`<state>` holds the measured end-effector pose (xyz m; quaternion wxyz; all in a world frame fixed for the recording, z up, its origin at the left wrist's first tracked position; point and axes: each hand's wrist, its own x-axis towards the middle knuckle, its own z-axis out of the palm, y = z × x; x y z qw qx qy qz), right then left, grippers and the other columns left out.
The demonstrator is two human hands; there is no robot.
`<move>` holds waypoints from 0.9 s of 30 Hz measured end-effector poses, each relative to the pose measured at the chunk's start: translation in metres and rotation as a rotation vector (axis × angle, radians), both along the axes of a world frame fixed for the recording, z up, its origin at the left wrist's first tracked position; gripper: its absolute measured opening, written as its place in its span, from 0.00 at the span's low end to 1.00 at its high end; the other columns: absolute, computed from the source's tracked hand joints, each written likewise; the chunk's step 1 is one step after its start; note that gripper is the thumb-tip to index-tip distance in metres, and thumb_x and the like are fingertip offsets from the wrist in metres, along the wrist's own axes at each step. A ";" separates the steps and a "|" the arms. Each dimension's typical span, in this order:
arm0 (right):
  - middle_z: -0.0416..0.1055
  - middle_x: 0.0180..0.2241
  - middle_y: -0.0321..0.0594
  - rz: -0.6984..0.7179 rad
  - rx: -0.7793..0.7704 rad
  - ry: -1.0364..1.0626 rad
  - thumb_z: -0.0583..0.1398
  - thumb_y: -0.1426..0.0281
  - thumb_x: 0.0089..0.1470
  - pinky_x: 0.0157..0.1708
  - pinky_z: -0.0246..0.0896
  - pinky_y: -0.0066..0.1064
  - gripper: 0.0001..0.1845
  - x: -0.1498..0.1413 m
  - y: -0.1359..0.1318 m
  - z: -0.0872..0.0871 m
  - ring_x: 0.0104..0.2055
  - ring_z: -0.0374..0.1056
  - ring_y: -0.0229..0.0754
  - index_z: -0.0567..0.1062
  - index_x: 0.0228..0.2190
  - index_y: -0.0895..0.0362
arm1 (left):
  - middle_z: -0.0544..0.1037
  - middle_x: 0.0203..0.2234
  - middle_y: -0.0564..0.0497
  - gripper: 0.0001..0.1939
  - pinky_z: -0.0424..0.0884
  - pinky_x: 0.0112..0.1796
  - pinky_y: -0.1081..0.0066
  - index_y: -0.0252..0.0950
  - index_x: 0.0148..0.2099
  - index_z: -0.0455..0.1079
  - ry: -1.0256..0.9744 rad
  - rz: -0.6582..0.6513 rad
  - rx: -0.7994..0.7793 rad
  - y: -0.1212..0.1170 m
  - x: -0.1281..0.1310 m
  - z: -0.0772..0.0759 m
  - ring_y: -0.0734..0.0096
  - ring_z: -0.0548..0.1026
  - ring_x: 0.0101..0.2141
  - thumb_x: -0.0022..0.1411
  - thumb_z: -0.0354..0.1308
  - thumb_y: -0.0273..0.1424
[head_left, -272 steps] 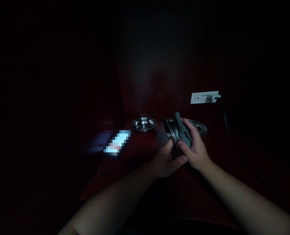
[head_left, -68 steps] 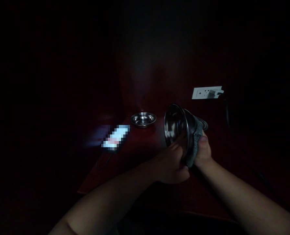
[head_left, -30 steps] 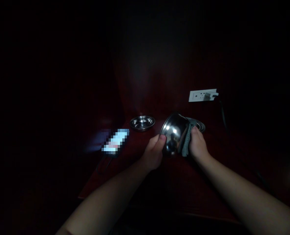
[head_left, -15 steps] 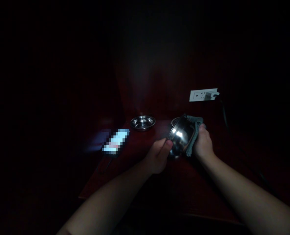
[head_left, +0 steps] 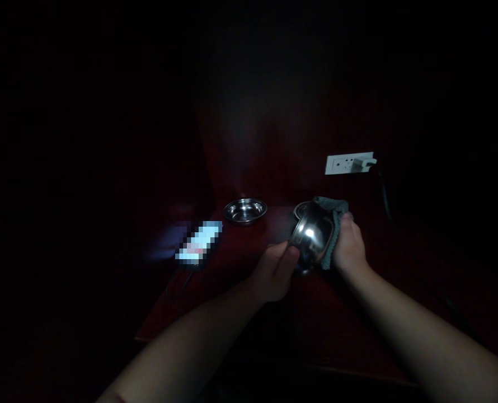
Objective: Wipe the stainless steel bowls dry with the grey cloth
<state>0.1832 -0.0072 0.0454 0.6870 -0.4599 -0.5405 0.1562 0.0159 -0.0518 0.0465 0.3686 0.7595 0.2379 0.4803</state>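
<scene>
Bowl (head_left: 314, 238) shifted right, tilted between hands (head_left: 276, 274), cloth (head_left: 335, 207) against it

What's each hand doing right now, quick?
Left hand: closed on the rim of the metal bowl.
Right hand: holding the grey-green cloth against the bowl.

Left hand (head_left: 275, 275): bare, rounded thumb tip; nearer the wearer than the shallow round silver metal dish (head_left: 245, 212). Left forearm (head_left: 190, 341): bare, smooth, widening from a slim wrist. Right hand (head_left: 350, 246): bare; right of the dish, nearer. Right forearm (head_left: 425, 330): bare, same tapering outline. Finer detail: lost in shadow.
</scene>
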 end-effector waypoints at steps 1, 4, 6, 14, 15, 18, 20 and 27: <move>0.73 0.36 0.41 0.001 -0.001 0.007 0.44 0.46 0.54 0.41 0.61 0.39 0.30 -0.001 0.000 0.000 0.40 0.67 0.47 0.72 0.35 0.55 | 0.72 0.25 0.47 0.27 0.64 0.29 0.71 0.31 0.33 0.67 0.001 0.000 0.009 0.000 0.000 0.000 0.71 0.69 0.26 0.65 0.36 0.46; 0.73 0.37 0.41 0.016 -0.025 0.018 0.45 0.45 0.53 0.42 0.61 0.39 0.30 -0.002 -0.001 0.002 0.41 0.68 0.47 0.72 0.35 0.55 | 0.72 0.26 0.47 0.26 0.64 0.30 0.71 0.31 0.35 0.67 -0.005 -0.011 0.026 0.000 0.000 0.001 0.72 0.69 0.26 0.66 0.36 0.45; 0.73 0.35 0.41 0.027 -0.045 0.016 0.45 0.44 0.52 0.41 0.61 0.38 0.31 -0.003 -0.002 0.004 0.39 0.68 0.46 0.72 0.33 0.55 | 0.72 0.26 0.47 0.26 0.64 0.30 0.71 0.31 0.35 0.68 -0.005 -0.014 0.026 0.000 0.000 0.001 0.71 0.69 0.27 0.66 0.36 0.44; 0.71 0.34 0.39 0.024 -0.021 0.010 0.46 0.46 0.53 0.43 0.59 0.38 0.27 -0.004 -0.003 0.006 0.38 0.66 0.44 0.70 0.34 0.55 | 0.72 0.26 0.47 0.27 0.64 0.30 0.71 0.31 0.35 0.67 0.012 0.012 0.005 0.000 0.000 0.000 0.70 0.69 0.27 0.65 0.36 0.47; 0.70 0.34 0.39 0.019 -0.022 0.004 0.46 0.46 0.53 0.43 0.59 0.38 0.27 -0.004 -0.003 0.006 0.38 0.66 0.44 0.70 0.34 0.54 | 0.72 0.26 0.47 0.27 0.64 0.30 0.71 0.31 0.35 0.67 0.016 0.010 0.006 0.000 0.000 0.000 0.71 0.69 0.27 0.65 0.36 0.47; 0.69 0.33 0.39 0.011 -0.030 -0.011 0.46 0.46 0.54 0.42 0.59 0.38 0.27 -0.002 -0.002 0.006 0.37 0.65 0.43 0.70 0.34 0.54 | 0.72 0.26 0.47 0.27 0.64 0.30 0.71 0.31 0.35 0.67 0.019 0.017 0.015 -0.001 0.000 0.000 0.71 0.69 0.27 0.65 0.36 0.47; 0.69 0.33 0.39 0.015 -0.031 -0.025 0.46 0.46 0.54 0.42 0.59 0.37 0.27 -0.001 -0.002 0.006 0.37 0.65 0.43 0.69 0.33 0.55 | 0.72 0.26 0.46 0.27 0.64 0.30 0.71 0.30 0.35 0.67 0.001 0.020 0.018 -0.001 0.000 0.000 0.71 0.69 0.27 0.66 0.36 0.46; 0.70 0.31 0.39 0.027 -0.024 -0.037 0.47 0.45 0.52 0.41 0.60 0.37 0.28 0.003 0.002 0.005 0.36 0.65 0.43 0.71 0.31 0.56 | 0.71 0.24 0.48 0.26 0.63 0.28 0.72 0.30 0.35 0.68 0.025 0.036 0.108 0.001 0.000 0.001 0.73 0.68 0.25 0.66 0.36 0.44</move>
